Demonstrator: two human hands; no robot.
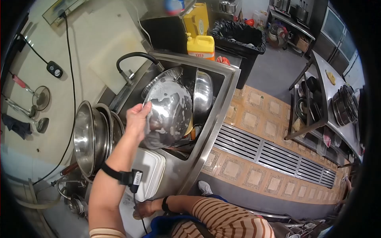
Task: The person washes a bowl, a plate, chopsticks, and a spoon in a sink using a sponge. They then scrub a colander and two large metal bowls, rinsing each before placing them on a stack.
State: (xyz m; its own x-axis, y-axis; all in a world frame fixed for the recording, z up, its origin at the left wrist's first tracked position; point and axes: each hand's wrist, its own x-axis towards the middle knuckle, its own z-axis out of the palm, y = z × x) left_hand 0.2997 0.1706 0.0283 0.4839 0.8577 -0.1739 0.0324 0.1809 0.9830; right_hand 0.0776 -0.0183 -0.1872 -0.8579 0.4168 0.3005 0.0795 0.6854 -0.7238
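Observation:
My left hand (137, 116) grips the rim of a large steel bowl (168, 109), thumb on top. The bowl is tilted over the sink (228, 85), with white foam and wet patches on its surface. Further steel bowls (203, 93) lie in the sink behind and beside it. Low down by my body, my right hand (147, 208) is closed at the counter, near a small brownish thing; what it holds I cannot make out. Between my hands lies a stack of white trays (152, 174).
Nested steel basins (85, 137) lean by the wall on the left. A black faucet (137, 55) arches over the sink. Beyond stand a yellow jug (201, 47) and a black-lined bin (238, 35). A metal shelf (317, 91) with pots is at right, past the floor grate (278, 156).

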